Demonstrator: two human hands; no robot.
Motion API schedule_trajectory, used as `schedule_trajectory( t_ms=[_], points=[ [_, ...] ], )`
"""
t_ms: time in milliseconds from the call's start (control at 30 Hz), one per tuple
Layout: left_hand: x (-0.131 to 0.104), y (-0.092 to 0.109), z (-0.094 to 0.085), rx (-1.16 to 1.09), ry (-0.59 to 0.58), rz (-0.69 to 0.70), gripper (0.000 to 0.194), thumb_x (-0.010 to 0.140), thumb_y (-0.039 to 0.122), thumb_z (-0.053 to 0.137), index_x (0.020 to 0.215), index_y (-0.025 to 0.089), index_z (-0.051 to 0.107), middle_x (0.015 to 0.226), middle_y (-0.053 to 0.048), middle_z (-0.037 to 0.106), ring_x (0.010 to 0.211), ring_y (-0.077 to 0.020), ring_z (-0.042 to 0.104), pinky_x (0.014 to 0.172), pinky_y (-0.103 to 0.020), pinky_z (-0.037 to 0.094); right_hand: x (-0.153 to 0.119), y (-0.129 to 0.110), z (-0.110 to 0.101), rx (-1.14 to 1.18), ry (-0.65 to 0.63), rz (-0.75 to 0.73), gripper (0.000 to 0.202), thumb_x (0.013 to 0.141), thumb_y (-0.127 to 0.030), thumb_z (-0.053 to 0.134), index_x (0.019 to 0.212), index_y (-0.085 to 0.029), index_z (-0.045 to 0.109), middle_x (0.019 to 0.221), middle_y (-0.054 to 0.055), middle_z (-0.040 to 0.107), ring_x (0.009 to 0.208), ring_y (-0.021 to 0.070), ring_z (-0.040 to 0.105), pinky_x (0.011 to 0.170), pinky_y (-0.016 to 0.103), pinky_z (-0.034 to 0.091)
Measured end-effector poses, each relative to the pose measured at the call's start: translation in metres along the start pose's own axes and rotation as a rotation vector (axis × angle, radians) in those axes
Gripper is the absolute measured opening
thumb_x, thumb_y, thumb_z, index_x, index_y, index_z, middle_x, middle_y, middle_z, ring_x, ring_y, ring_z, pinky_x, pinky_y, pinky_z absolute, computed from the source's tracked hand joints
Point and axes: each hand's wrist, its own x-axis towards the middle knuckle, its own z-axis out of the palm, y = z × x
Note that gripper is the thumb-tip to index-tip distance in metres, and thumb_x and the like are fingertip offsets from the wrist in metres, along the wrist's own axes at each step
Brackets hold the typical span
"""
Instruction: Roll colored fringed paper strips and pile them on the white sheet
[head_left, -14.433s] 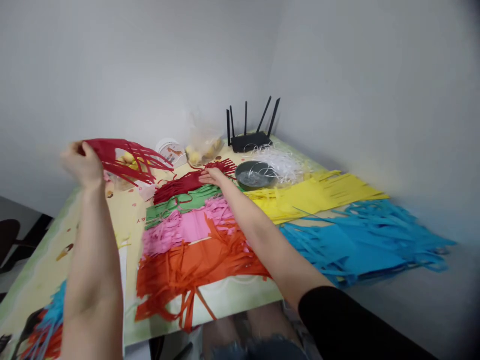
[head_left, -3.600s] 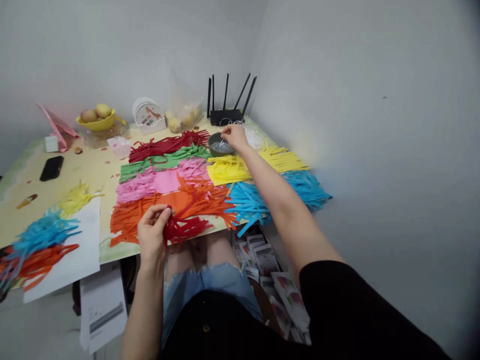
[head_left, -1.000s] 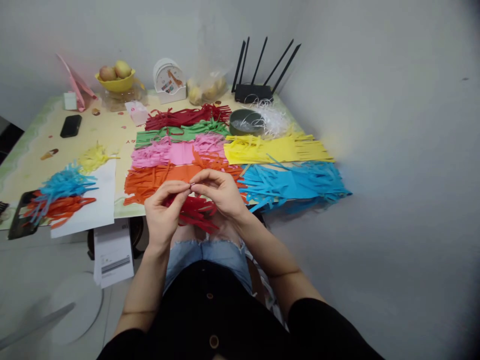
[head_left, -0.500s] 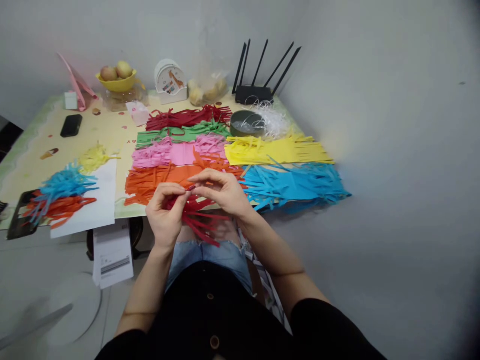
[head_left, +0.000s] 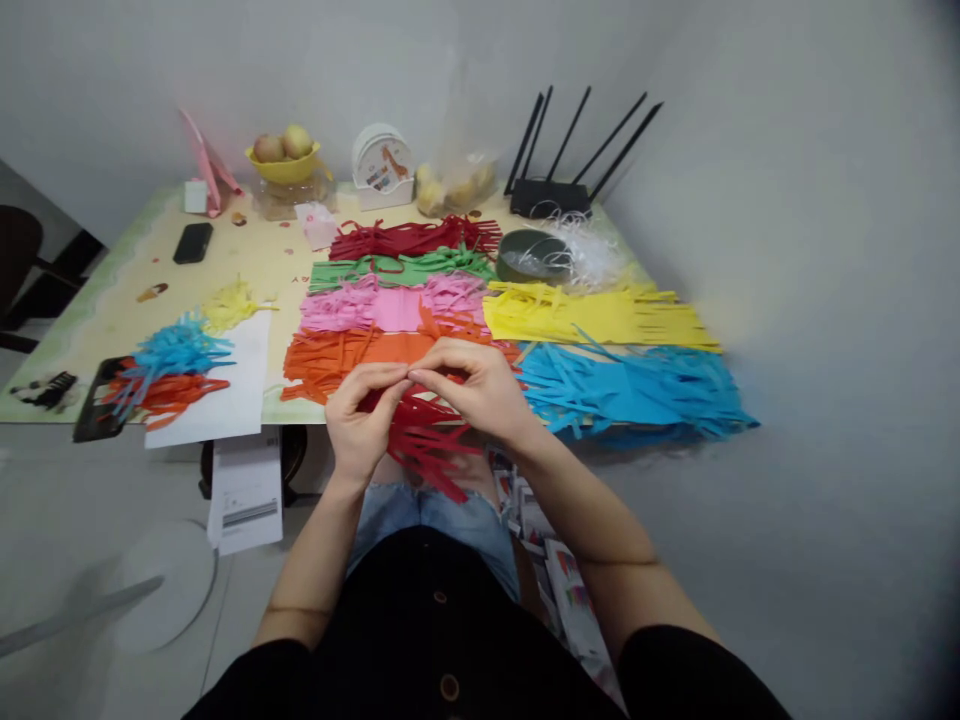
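Note:
My left hand (head_left: pixel 361 418) and my right hand (head_left: pixel 484 392) meet fingertip to fingertip at the table's front edge. Both are closed in a pinch on the top of a red paper tassel (head_left: pixel 435 455), whose twisted end is hidden by the fingers. Its loose strips hang down over my lap. Just behind the hands lies fringed orange paper (head_left: pixel 394 348), with pink (head_left: pixel 399 308), green (head_left: pixel 405 268) and dark red (head_left: pixel 412 238) fringed sheets stacked in rows beyond. To the right are a blue fringed sheet (head_left: pixel 630 388) and a yellow one (head_left: pixel 600 318).
Small orange (head_left: pixel 180 393), blue (head_left: pixel 180 347) and yellow (head_left: pixel 231 303) tassels sit left, near a white sheet (head_left: pixel 244 395) and a phone (head_left: pixel 193 243). A router (head_left: pixel 551 197), dark bowl (head_left: pixel 525 262) and yellow fruit bowl (head_left: pixel 283 168) stand at the back.
My view has swung left, so the table appears farther right. My right fingers, a little apart before, have closed in against the left fingertips, covering the tassel's red tip.

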Motion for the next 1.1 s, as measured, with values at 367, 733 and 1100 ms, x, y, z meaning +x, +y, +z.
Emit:
schedule_trajectory(
  t_ms=[367,733,1100],
  points=[
    [-0.003,-0.014,-0.018,0.142,-0.004,0.127,0.005,0.087,0.016,0.071,0.091,0.019,0.069,0.094,-0.004,0.074,0.090,-0.0147,0.070,0.084,-0.030,0.057,0.014,-0.002,0.014,-0.155,-0.094,0.007,0.016,0.090,-0.023,0.069,0.078,-0.016,0.077,0.075,0.003,0.073,0.068,0.0130,0.064,0.066,0.025,0.046],
    [0.010,-0.025,-0.025,-0.019,0.051,-0.072,0.014,0.084,0.024,0.074,0.080,0.018,0.062,0.082,-0.003,0.069,0.080,-0.0135,0.069,0.077,-0.027,0.055,0.035,0.002,0.019,-0.086,-0.050,0.053,0.017,0.087,-0.026,0.068,0.074,-0.017,0.075,0.073,0.002,0.072,0.063,0.0121,0.059,0.062,0.025,0.044],
    [0.014,-0.043,-0.034,-0.309,0.000,-0.446,0.026,0.076,0.035,0.081,0.087,0.019,0.064,0.090,-0.004,0.073,0.070,-0.0129,0.069,0.069,-0.025,0.056,0.049,0.017,0.036,0.002,0.068,0.060,0.020,0.087,-0.028,0.064,0.072,-0.016,0.069,0.067,0.001,0.066,0.060,0.0107,0.054,0.058,0.024,0.043]
  ],
)
